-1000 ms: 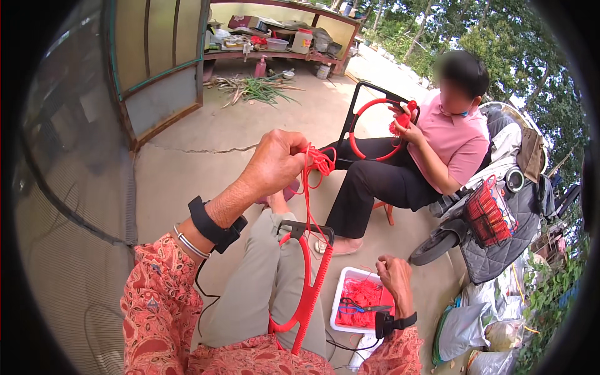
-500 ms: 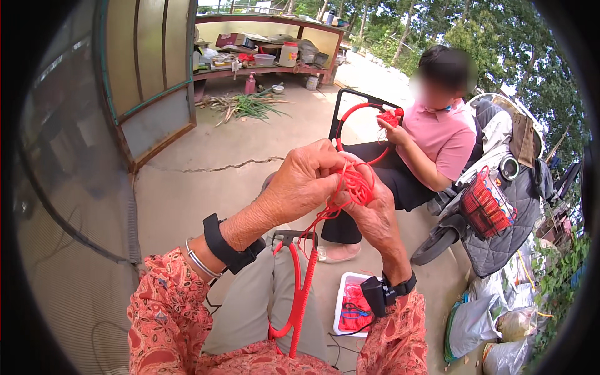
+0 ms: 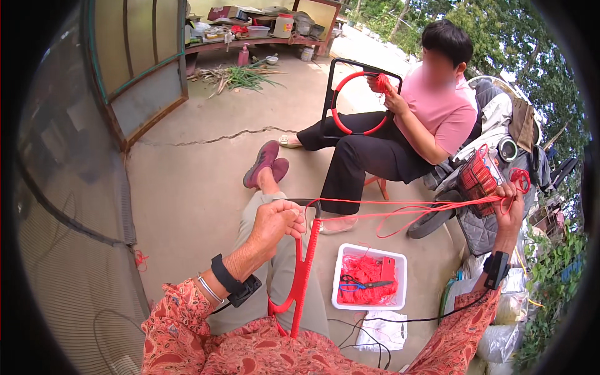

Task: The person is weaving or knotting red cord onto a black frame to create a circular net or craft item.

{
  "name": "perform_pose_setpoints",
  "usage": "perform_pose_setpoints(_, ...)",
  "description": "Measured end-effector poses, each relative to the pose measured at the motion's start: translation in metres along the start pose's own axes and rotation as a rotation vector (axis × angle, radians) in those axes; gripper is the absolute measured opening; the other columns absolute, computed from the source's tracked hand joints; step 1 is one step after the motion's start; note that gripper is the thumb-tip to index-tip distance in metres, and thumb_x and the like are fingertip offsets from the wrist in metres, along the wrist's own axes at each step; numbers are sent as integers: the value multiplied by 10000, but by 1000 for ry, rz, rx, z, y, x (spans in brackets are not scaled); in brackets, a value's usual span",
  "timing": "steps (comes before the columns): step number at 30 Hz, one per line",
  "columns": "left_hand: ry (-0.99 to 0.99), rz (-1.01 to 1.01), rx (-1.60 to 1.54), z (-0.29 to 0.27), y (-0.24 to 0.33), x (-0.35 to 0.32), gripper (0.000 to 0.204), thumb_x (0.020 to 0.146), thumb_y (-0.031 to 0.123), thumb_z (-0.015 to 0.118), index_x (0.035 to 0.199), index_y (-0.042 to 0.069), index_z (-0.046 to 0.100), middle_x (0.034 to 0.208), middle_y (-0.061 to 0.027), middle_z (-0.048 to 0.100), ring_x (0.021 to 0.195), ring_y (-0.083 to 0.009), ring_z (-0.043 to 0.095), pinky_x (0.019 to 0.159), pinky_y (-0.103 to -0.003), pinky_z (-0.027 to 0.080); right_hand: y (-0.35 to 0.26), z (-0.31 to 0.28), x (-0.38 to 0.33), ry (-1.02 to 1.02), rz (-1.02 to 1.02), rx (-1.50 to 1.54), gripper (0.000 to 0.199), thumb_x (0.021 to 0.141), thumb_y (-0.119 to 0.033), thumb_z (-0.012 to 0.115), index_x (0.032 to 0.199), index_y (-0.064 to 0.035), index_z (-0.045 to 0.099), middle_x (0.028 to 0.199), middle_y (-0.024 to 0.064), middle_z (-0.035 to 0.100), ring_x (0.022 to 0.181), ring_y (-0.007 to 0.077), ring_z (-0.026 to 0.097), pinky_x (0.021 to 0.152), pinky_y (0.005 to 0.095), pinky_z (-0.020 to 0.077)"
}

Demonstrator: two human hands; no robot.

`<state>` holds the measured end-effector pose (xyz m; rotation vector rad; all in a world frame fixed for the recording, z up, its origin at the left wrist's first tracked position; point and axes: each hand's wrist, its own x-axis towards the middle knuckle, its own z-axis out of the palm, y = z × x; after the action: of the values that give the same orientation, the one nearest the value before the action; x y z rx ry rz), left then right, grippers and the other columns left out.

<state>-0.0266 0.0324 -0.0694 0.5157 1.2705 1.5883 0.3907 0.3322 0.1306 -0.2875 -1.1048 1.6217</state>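
Observation:
Stretched out to the right, my right hand (image 3: 510,209) grips a bundle of red cord (image 3: 520,180). Several strands run taut leftward from it to the upper corner of a black frame (image 3: 315,204) on my lap, and a loose loop hangs below them. Tight red wrapping covers the frame's right bar and a curved red piece (image 3: 290,302) attached to it. Beside the frame's top, my left hand (image 3: 278,224) has its fingers curled together; whatever they pinch is hidden.
Opposite sits a person in a pink shirt (image 3: 431,112), holding red cord and a black frame with a red ring (image 3: 336,106). A white tub (image 3: 338,294) holds red cord and blue-handled scissors (image 3: 357,284). Filled sacks (image 3: 500,344) stand at right, a mesh screen (image 3: 69,275) at left.
My right hand has swung far out to the right with the cord bundle, pulling strands taut. My left hand has lowered to the frame's top. The other person's hands have shifted.

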Motion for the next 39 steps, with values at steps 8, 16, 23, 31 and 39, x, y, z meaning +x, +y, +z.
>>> perform_pose_setpoints(8, -275, -213, -401, 29, -24, -4, 299, 976, 204, 453, 1019, -76, 547, 935, -193, 627, 853, -304, 653, 799, -427, 544, 0, -76, -42, 177, 48, 20, 179, 978, -201, 490, 890, -46, 477, 751, 12, 440, 671, 123, 447, 613, 268, 429)
perform_pose_setpoints(16, -372, -182, -535, 36, -36, -3, 231, 976, 255, 473, 1029, 36, 520, 745, -65, 565, 586, -176, 531, 487, -278, 395, 152, 12, -92, 152, 315, 78, 243, 962, -242, 527, 783, -110, 430, 582, -42, 341, 466, 53, 363, 369, 196, 310)
perform_pose_setpoints(23, -369, -128, -457, 47, -42, -20, 234, 981, 262, 463, 968, 31, 502, 701, -52, 540, 528, -146, 510, 440, -246, 384, 312, 112, -112, -233, 785, 166, 122, 881, -84, 588, 984, -59, 528, 605, -67, 388, 454, 31, 365, 398, 187, 313)
perform_pose_setpoints(31, -338, -99, -368, 65, -41, -33, 245, 984, 250, 451, 993, 19, 533, 669, -44, 522, 484, -123, 484, 401, -234, 360, 367, 132, -110, -421, 706, -283, 324, 802, -75, 678, 1106, -37, 573, 788, -40, 561, 618, 18, 488, 517, 177, 394)
perform_pose_setpoints(39, -294, -134, -379, 62, -42, -28, 256, 978, 265, 463, 999, 23, 540, 665, -37, 525, 481, -116, 481, 401, -226, 350, 379, 126, -104, -452, 635, -422, 333, 806, -92, 714, 1108, -20, 594, 781, -39, 596, 616, 17, 504, 505, 183, 396)
